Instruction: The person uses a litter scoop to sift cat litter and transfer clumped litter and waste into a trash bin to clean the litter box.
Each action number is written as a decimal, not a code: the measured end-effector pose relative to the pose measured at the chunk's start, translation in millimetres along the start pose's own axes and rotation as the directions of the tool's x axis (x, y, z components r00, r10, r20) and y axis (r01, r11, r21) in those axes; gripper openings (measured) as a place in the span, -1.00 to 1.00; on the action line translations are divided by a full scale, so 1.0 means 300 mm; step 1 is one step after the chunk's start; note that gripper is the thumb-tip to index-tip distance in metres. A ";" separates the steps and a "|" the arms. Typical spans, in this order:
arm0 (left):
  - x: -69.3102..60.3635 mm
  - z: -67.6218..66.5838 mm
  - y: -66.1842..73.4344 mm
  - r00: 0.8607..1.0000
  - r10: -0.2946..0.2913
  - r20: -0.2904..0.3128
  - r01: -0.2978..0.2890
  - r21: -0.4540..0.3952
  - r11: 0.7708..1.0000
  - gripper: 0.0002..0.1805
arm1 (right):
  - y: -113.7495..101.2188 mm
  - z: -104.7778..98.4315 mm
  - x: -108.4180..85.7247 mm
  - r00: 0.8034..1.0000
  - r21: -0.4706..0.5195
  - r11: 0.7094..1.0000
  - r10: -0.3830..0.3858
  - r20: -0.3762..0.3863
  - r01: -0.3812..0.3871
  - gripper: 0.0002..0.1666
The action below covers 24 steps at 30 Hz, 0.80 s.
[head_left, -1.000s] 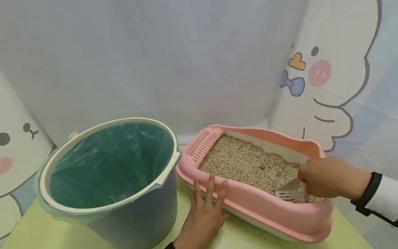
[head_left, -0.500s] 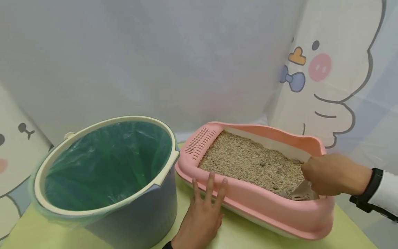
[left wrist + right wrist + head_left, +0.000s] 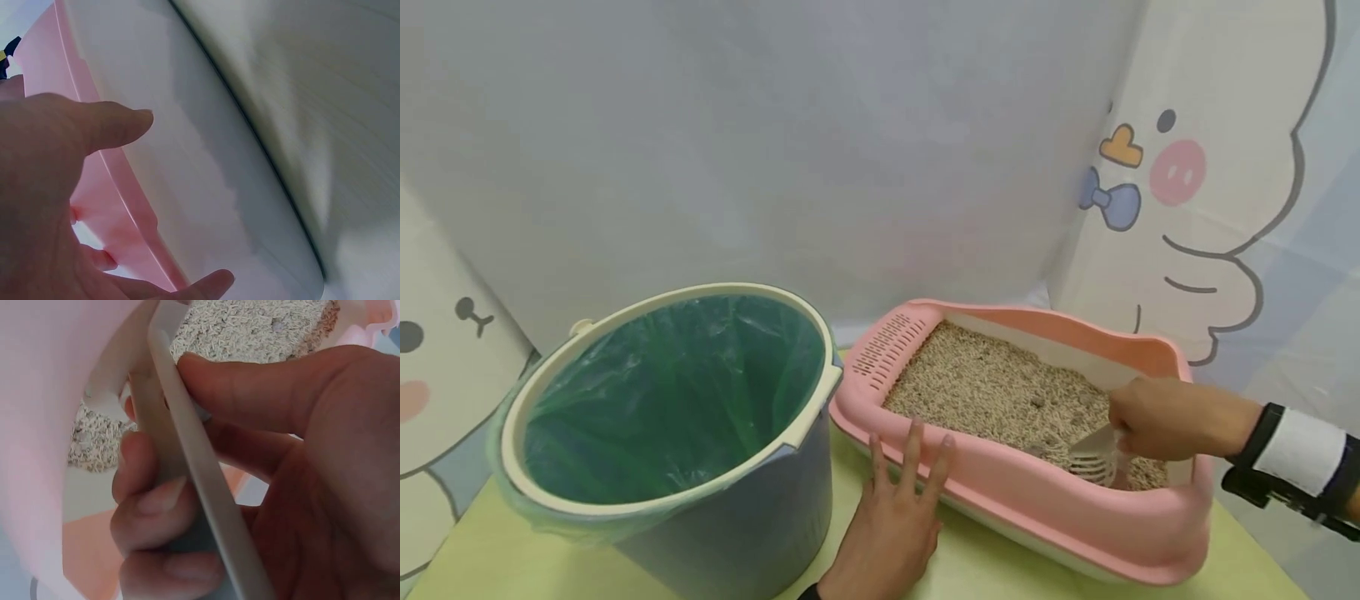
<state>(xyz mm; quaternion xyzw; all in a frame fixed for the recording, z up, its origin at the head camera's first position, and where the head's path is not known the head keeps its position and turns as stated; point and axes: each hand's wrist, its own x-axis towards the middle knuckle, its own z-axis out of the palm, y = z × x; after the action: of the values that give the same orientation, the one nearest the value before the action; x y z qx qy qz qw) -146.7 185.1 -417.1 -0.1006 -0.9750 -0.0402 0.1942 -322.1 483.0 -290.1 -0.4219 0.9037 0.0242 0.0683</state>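
A pink litter box (image 3: 1037,475) with a white base holds pale pellet litter (image 3: 992,383) with a few darker clumps. Inside its right end, my right hand (image 3: 1180,417) grips the handle of a beige slotted litter scoop (image 3: 1093,457). The right wrist view shows fingers and thumb curled round the scoop handle (image 3: 200,462). The scoop's head is low at the litter near the front wall; how much lies in it is hard to tell. My left hand (image 3: 891,529) has its fingers spread and touches the outer front side of the box, also seen in the left wrist view.
Left of the box stands a blue-grey bucket (image 3: 752,517) with a cream rim, lined with a green plastic bag (image 3: 677,400). Both stand on a yellow-green tabletop (image 3: 977,558). A pale curtain (image 3: 760,150) with cartoon animals hangs behind and at the sides.
The right hand moved the scoop toward the right end of the box, then back left, and its slotted head shows more now. The left hand stays against the box.
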 end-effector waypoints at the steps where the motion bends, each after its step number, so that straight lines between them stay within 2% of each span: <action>1: 0.000 0.000 0.001 1.000 -0.002 0.010 0.002 0.003 1.000 0.18 | 0.001 0.003 0.007 1.000 0.011 1.000 0.002 0.008 -0.003 -0.71; 7: 0.005 -0.002 0.003 0.998 -0.013 0.063 0.012 0.015 1.000 0.20 | 0.007 0.025 0.054 1.000 0.024 0.999 -0.030 -0.005 0.030 -0.79; 11: 0.008 0.002 0.004 0.998 -0.012 0.069 0.010 0.018 1.000 0.19 | 0.014 0.030 0.082 0.998 0.031 0.998 -0.058 -0.026 0.059 -0.77; 18: 0.007 0.000 0.008 0.997 -0.026 0.068 0.025 0.007 1.000 0.17 | 0.022 0.026 0.111 0.999 0.069 0.996 -0.047 -0.024 0.049 -0.83; 24: 0.006 0.005 0.009 0.996 -0.028 0.085 0.027 0.018 0.999 0.19 | 0.012 0.024 0.141 0.996 0.107 0.991 -0.080 -0.039 0.083 -0.83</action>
<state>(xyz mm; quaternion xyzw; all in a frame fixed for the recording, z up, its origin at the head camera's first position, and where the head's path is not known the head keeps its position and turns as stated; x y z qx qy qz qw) -148.3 188.2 -417.6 -0.0873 -0.9839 -0.0305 0.1526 -351.0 454.0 -303.3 -0.4545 0.8868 -0.0349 0.0763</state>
